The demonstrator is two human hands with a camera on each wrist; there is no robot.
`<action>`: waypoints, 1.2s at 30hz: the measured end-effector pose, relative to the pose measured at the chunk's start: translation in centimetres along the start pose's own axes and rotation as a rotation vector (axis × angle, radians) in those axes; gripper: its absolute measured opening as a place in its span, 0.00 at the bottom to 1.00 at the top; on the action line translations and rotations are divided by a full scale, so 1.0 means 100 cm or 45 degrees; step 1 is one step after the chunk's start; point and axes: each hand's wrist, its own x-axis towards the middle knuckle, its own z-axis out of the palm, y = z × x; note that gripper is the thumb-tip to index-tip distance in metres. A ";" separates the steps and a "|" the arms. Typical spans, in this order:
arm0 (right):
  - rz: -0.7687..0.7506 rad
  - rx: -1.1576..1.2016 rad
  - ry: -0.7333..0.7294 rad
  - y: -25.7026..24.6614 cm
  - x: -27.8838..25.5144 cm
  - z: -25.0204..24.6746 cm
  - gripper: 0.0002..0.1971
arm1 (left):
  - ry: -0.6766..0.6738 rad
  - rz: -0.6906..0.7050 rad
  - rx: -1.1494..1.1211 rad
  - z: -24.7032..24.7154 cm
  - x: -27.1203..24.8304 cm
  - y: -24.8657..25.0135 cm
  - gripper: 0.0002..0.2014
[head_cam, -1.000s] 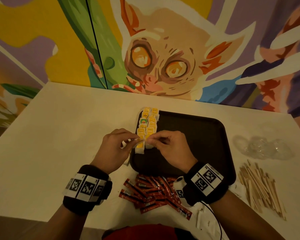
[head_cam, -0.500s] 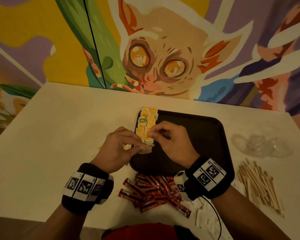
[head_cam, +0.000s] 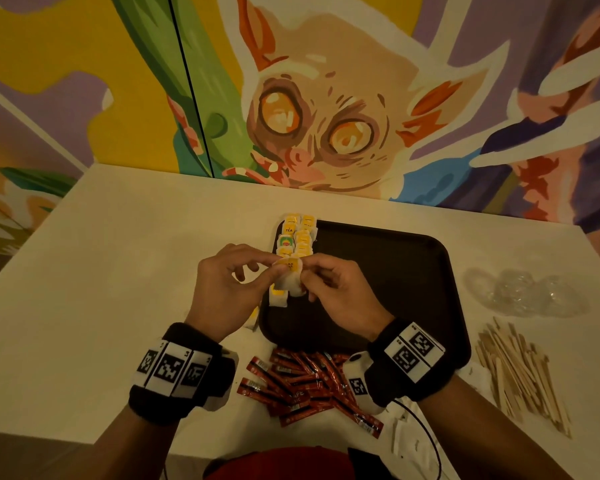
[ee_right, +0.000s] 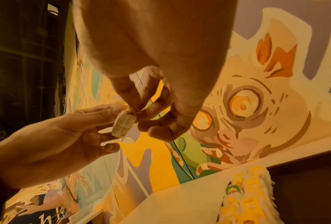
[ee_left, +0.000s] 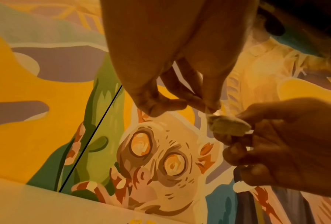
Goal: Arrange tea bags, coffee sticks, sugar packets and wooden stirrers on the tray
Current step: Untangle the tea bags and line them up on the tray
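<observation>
At centre frame in the head view, just above the tray's (head_cam: 378, 271) left edge, you hold one tea bag (head_cam: 291, 275) between both hands. Your left hand (head_cam: 229, 292) pinches its yellow tag end with thumb and forefinger, and your right hand (head_cam: 340, 296) pinches the other side, the remaining fingers loosely curled. In the right wrist view the bag (ee_right: 123, 125) hangs free, a soft, pale, pillow-shaped paper pouch.

You are in the tea-bag step, I judge: a double row (head_cam: 297, 235) of yellow-tagged bags already runs up the left edge, with one more bag (head_cam: 278, 296) lying at its near end. Next, this bag wants laying flat at the near end of the row, tag up and squared to its neighbours; being limp, it needs a light release so it does not fold.

Much remains. Glossy red coffee sticks (head_cam: 302, 386) lie heaped at lower centre, off the tray. Thin, pale wooden stirrers (head_cam: 520, 372) sit in a loose pile at lower right. White sugar packets (head_cam: 413, 441) seem to lie by your right wrist, though they are hard to make out. Crumpled clear plastic (head_cam: 523, 292) rests at right.
</observation>
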 end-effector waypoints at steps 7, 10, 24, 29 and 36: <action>0.028 -0.056 0.091 0.021 0.005 0.010 0.09 | -0.030 -0.093 0.080 0.010 -0.002 -0.015 0.07; 0.150 -0.074 0.121 0.043 0.012 0.010 0.07 | -0.060 -0.200 0.139 0.013 -0.006 -0.028 0.02; 0.895 -0.417 0.099 0.115 0.043 0.017 0.12 | -0.207 -0.508 0.324 0.007 -0.043 -0.081 0.03; 0.982 -0.481 0.109 0.116 0.052 0.021 0.10 | -0.238 -0.655 0.385 0.000 -0.055 -0.093 0.02; 0.890 -0.576 0.283 0.122 0.045 0.025 0.16 | -0.143 -0.896 0.583 -0.024 -0.079 -0.122 0.20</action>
